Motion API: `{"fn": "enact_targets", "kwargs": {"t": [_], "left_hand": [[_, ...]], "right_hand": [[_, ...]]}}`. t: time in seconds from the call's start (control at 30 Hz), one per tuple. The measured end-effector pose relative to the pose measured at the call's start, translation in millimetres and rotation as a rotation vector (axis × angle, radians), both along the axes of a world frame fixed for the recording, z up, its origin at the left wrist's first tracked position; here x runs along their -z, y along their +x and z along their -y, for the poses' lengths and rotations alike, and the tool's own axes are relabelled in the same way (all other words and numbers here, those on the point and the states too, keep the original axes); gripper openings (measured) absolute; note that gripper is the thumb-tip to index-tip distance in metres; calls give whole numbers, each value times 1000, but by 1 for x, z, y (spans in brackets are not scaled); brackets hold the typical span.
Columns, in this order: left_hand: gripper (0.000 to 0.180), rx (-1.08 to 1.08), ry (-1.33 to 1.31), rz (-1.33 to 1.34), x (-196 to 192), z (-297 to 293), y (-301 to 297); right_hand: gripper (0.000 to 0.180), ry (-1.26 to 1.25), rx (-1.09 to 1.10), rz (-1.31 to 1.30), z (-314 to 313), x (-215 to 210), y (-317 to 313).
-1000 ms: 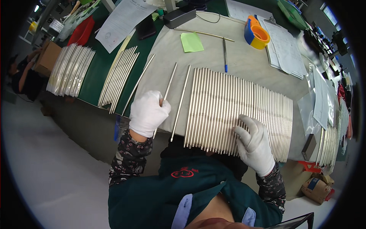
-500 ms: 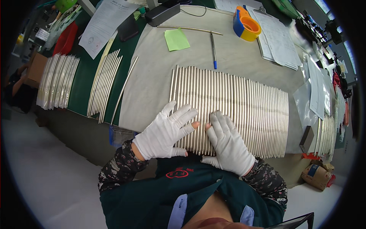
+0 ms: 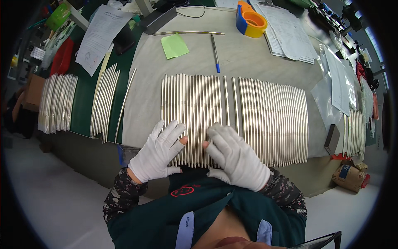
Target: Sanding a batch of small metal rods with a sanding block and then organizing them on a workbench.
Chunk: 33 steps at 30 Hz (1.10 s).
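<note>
A row of thin, shiny metal rods lies side by side across the grey cloth in front of me. It is split into a left group [image 3: 191, 99] and a wider right group [image 3: 275, 124], with two rods standing apart in the gap between them. My left hand [image 3: 157, 151], in a white glove with a bare thumb tip, rests open on the left group's near-left part. Across that group's near-right part and the gap, my right hand [image 3: 237, 157] lies flat in a similar glove, fingers stretched. The palms cover some near rod ends.
Beyond the rods lie a blue-tipped pen [image 3: 215, 54], a green note [image 3: 175, 45], a single rod [image 3: 188, 32] and a tape dispenser [image 3: 251, 20]. More rods [image 3: 104, 103] and bagged rods [image 3: 57, 103] lie left. At right stands a dark block [image 3: 332, 139].
Both hands have moved left across the rods. The left group has slid left, opening gaps in what was one continuous row. The head view has also shifted a little.
</note>
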<state>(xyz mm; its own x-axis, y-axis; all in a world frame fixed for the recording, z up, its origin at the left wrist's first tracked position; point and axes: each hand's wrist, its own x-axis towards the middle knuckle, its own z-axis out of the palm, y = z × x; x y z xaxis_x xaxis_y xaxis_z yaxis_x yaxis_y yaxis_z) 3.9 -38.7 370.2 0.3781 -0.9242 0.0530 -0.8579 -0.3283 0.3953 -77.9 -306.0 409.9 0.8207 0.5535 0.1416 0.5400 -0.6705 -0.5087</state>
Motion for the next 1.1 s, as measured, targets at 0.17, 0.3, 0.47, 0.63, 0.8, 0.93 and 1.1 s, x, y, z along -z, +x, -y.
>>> {"fn": "enact_targets", "kwargs": {"t": [0.17, 0.3, 0.47, 0.63, 0.8, 0.93, 1.1], "left_hand": [[118, 53, 28, -37, -18, 15, -13], [95, 8, 52, -76, -17, 40, -18], [89, 10, 149, -11, -17, 49, -18], [77, 8, 203, -3, -23, 51, -18], [77, 20, 209, -22, -22, 50, -16], [81, 22, 214, -18, -25, 51, -15], [88, 46, 205, -11, -21, 48, -14]], "right_hand": [[89, -189, 437, 80, 82, 9, -46], [95, -420, 452, 92, 89, 30, -64], [103, -324, 319, -4, 55, 23, -46], [99, -298, 195, -75, 20, 14, -23], [95, -283, 159, -85, 18, 15, -19], [89, -300, 170, -49, 16, 17, -20], [85, -243, 135, -40, 22, 13, -20]]}}
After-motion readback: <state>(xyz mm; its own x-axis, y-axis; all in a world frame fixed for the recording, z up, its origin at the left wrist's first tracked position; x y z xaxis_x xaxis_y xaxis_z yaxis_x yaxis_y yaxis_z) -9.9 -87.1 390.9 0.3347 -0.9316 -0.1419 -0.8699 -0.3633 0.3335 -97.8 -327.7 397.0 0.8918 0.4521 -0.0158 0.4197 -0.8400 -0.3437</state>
